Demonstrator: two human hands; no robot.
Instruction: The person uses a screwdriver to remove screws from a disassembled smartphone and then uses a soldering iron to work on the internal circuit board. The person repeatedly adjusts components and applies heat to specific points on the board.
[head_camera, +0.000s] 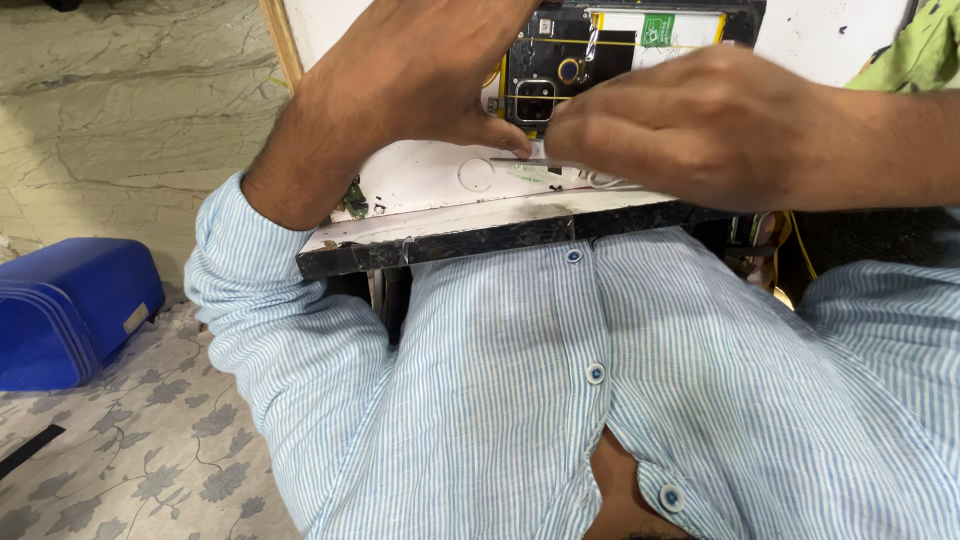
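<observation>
An opened phone (590, 60) with its back cover off lies on a white worktop (430, 185); its camera module, dark circuit board and white battery show. My left hand (420, 75) rests on the phone's left side, thumb pressed down near its lower corner. My right hand (700, 125) comes in from the right and pinches a thin metal tool (520, 160), likely tweezers, just below the phone. Much of the phone is hidden under both hands.
The worktop has a black chipped front edge (450, 245) pressed against my striped blue shirt (600, 380). A blue plastic case (60, 310) lies on the patterned floor at the left. A green cloth (915, 50) is at the upper right.
</observation>
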